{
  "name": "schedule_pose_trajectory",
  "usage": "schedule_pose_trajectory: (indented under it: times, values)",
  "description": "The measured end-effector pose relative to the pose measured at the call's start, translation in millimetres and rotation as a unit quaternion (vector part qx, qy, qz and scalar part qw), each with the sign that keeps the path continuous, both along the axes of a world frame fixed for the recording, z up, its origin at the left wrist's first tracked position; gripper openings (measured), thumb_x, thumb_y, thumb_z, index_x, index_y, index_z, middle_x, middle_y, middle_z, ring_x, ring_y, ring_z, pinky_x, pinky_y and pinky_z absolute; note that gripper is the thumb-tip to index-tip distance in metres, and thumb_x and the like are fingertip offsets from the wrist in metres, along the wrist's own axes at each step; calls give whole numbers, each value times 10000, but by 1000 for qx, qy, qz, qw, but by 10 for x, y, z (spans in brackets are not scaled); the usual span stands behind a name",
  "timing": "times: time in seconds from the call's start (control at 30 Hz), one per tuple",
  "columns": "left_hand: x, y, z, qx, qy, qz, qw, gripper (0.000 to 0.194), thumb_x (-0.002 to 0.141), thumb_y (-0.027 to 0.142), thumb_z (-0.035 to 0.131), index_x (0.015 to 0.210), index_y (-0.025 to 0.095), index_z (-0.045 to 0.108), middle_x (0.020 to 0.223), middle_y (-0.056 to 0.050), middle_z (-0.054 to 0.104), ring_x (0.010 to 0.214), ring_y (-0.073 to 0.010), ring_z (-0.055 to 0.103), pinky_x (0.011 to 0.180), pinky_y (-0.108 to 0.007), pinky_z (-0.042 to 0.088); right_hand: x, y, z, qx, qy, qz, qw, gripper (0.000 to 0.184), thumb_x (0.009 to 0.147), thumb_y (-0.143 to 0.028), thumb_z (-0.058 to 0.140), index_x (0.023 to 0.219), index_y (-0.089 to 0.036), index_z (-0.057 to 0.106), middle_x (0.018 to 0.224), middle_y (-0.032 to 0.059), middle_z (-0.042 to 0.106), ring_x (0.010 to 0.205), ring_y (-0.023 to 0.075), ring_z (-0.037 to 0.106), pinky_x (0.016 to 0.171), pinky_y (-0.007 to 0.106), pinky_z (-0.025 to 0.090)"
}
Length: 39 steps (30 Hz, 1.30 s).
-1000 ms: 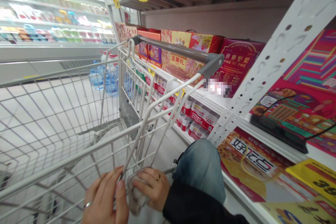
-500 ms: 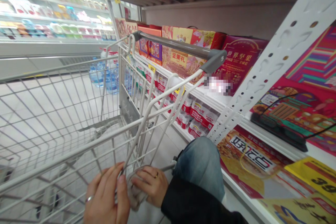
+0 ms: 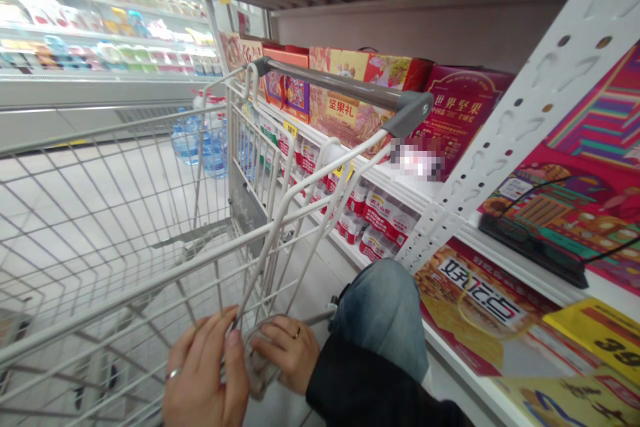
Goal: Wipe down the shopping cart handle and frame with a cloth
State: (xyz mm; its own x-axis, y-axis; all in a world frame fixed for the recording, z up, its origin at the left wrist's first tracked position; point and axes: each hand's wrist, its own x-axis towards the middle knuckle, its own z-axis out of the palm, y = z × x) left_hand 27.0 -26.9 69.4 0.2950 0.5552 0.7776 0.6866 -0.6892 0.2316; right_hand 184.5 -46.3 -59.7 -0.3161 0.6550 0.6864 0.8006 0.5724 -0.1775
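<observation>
A grey wire shopping cart fills the left and middle of the view. My left hand, a ring on one finger, is closed around a wire bar low on the cart's near side. Just right of it, my right hand, in a black sleeve, presses a crumpled greyish-beige cloth against the cart's lower frame. The fingertips of the right hand are bent into the cloth. The cart's handlebar lies farther off, apart from both hands.
My bent knee in jeans is beside the cart. Shelving on the right has a white perforated post, gift boxes and packs of bottled water. Large water jugs stand on the floor before a refrigerated display.
Both hands keep their hold on the cart bar and the cloth, with hardly any movement. The view has shifted very slightly.
</observation>
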Motion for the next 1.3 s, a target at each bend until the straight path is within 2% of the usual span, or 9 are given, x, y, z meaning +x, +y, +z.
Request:
schedule_pose_trajectory:
  times: [0.13, 0.37, 0.6, 0.7, 0.87, 0.93, 1.07, 1.13, 1.3]
  values:
    - [-2, -5, 0, -5, -3, 4, 1000, 313, 976, 160, 526, 1273, 122, 618, 1156, -172, 712, 1120, -326, 617, 1082, -496, 429, 31, -10, 141, 17, 50, -1, 999, 536, 870, -220, 674, 1396, -194, 577, 1274, 76, 727, 1224, 236, 617, 935, 349, 610]
    - [16, -3, 4, -3, -4, 4, 1000, 316, 979, 170, 526, 1278, 125, 618, 1152, -167, 711, 1132, -326, 608, 1081, -486, 432, -20, 8, -27, 29, 42, 16, 999, 360, 909, -212, 638, 1269, -191, 645, 1155, 49, 761, 1109, 212, 661, 849, 309, 617]
    - [32, -47, -1, -21, -11, 16, 1000, 312, 967, 138, 542, 1268, 146, 623, 1167, -144, 716, 1139, -303, 619, 1102, -491, 439, 47, -66, 317, 34, 102, 3, 994, 479, 926, -201, 589, 1405, -181, 588, 1280, 106, 721, 1240, 242, 617, 994, 379, 594]
    - [47, -72, 23, -31, -16, 21, 999, 309, 965, 129, 539, 1260, 163, 627, 1178, -125, 716, 1146, -287, 623, 1099, -478, 450, 40, -72, 225, 5, 111, 11, 994, 492, 898, -164, 588, 1390, -177, 601, 1272, 114, 718, 1232, 248, 621, 1013, 398, 585]
    - [59, -86, 28, -36, -16, 27, 999, 314, 958, 115, 549, 1259, 159, 627, 1191, -125, 717, 1165, -290, 617, 1101, -489, 452, 1, -80, -19, -17, 75, 33, 997, 453, 894, -168, 592, 1345, -185, 630, 1210, 108, 744, 1180, 242, 648, 925, 378, 612]
    - [63, -86, 24, -35, -19, 27, 999, 323, 956, 108, 549, 1265, 164, 624, 1193, -119, 717, 1162, -286, 621, 1104, -486, 451, 28, -91, 75, -5, 82, 30, 996, 478, 898, -159, 580, 1374, -175, 618, 1245, 118, 733, 1220, 246, 633, 957, 390, 609]
    - [69, -90, 23, -41, -24, 21, 999, 326, 951, 89, 550, 1261, 161, 620, 1190, -115, 718, 1155, -274, 626, 1110, -475, 446, 124, -105, 418, 44, 119, 6, 992, 488, 937, -166, 551, 1423, -163, 595, 1311, 132, 704, 1290, 260, 604, 1048, 430, 589]
    - [70, -94, 24, -46, -23, 21, 998, 322, 953, 91, 547, 1259, 157, 621, 1192, -120, 716, 1158, -274, 624, 1111, -475, 444, 146, -99, 472, 46, 124, 2, 991, 488, 944, -168, 539, 1430, -171, 593, 1319, 129, 700, 1297, 259, 603, 1063, 437, 585]
    - [75, -101, 30, -47, -29, 27, 998, 304, 959, 110, 538, 1244, 161, 632, 1180, -119, 715, 1161, -275, 619, 1112, -474, 444, 86, -75, 185, 19, 62, 26, 998, 492, 890, -119, 554, 1374, -168, 627, 1249, 109, 738, 1222, 247, 641, 962, 386, 621]
